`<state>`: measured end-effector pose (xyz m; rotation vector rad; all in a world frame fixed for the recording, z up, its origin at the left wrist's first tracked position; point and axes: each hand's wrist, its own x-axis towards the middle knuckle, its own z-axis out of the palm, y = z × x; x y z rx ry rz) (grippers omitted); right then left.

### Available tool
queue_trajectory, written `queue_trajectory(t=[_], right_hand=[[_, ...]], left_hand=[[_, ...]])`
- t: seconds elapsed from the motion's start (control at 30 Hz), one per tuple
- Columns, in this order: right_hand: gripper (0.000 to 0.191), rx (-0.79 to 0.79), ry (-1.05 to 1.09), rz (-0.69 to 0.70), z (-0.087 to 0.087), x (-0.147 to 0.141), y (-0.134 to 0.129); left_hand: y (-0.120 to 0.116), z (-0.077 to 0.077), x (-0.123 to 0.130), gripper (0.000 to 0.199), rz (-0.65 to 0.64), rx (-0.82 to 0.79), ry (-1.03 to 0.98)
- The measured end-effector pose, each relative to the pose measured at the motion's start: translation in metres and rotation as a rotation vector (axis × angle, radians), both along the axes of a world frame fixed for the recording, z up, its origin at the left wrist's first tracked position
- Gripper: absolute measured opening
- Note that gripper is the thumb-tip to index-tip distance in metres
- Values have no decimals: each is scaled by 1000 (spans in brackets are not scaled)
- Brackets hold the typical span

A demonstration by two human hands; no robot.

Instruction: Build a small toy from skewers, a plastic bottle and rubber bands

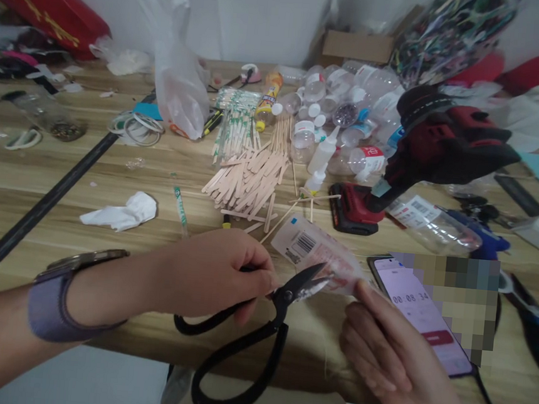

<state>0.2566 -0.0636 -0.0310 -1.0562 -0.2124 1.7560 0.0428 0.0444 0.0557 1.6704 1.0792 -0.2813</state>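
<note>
Left hand: here's the left hand (pixel 230 274), watch on the wrist, fingers curled round the scissors (pixel 284 296) close to the pivot; whether any finger is threaded through a loop, I can't tell!
Right hand: over on the other side, the right hand (pixel 380 344) has a narrow pinch on the edge of a printed wrapper (pixel 326 251).
Wrapper: in front of the body, above the near part of the table (pixel 183 163), barcode end angled away, the scissor blades right across it.
Blade tips: here's the danger, folks, they point towards the pinching fingers; a sudden slip could nick them.
Wrapper film: looks thin and limp, so with slack in it, it may fold between the blades rather than cut.
Grip: hold so near the pivot and the big lower loop could swing, twisting the cut off line.
Wooden sticks: the loose pile (pixel 252 178) sits just beyond; a careless sweep might scatter it.
Drill: the drill (pixel 433 138) stands tall on its battery, top-heavy by the look of it; a knock could topple it towards the phone (pixel 412 296).
</note>
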Motion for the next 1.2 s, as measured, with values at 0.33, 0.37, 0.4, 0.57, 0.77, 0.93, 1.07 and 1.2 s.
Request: queue_trajectory(t=[0.33,0.37,0.4,0.57,0.77,0.93,1.07,1.2], right_hand=[[39,56,-110,-31,3,-5,-2],[40,60,-109,-37,3,-6,-2],[41,62,-107,-41,3,-6,-2],[42,66,-144,-59,4,-8,-3],[38,85,-179,-48,4,-8,-3],[31,79,-288,-57,3,-9,-4],[33,89,-366,-57,3,-10,-5],[43,58,-365,-11,8,-10,-4]], left_hand=[[-11,6,4,36,55,2,126],[-12,6,4,36,56,0,126],[-12,5,5,36,60,-3,121],[-14,2,3,38,94,-34,86],[-15,-1,1,37,108,-49,79],[-12,1,4,37,81,-12,106],[-11,3,6,36,60,25,123],[-12,6,8,36,51,63,171]])
